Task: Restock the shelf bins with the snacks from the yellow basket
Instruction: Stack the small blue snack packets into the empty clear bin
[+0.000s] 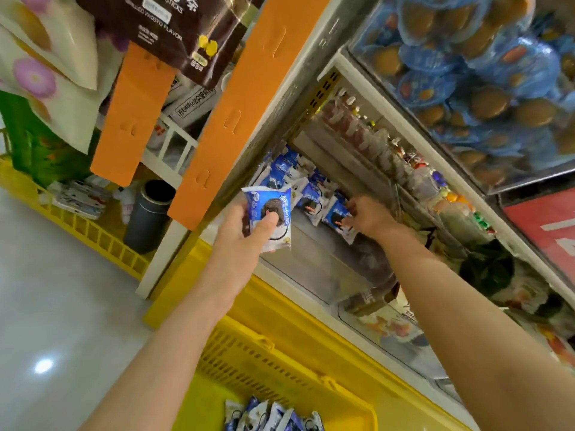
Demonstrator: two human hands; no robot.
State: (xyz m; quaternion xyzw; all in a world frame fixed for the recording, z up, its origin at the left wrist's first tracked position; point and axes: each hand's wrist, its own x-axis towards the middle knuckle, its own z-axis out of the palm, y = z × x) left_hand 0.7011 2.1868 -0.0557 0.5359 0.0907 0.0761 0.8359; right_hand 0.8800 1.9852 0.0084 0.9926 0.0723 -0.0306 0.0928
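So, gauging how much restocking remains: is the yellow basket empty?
No, several blue-and-white packets lie in the yellow basket.

Floor (46, 290): pale grey, glossy, spreading down-left of the fingers of the left hand (242, 231). One round white glare spot (43, 366) on it.
Orange slotted upright (230, 113), tilted in view, runs just up-left of those fingers. A shorter orange panel (133, 119) hangs farther left.
White shelf post (161, 262) under the upright, meeting the floor.
Dark cylindrical bin (152, 213) stands left of the fingers, beside a low yellow slatted rail (93, 234).
Yellow shelf base (280, 297) lies below both hands.
Red sign (544, 234) well right of the fingers of the right hand (370, 216).
Light soft, even.
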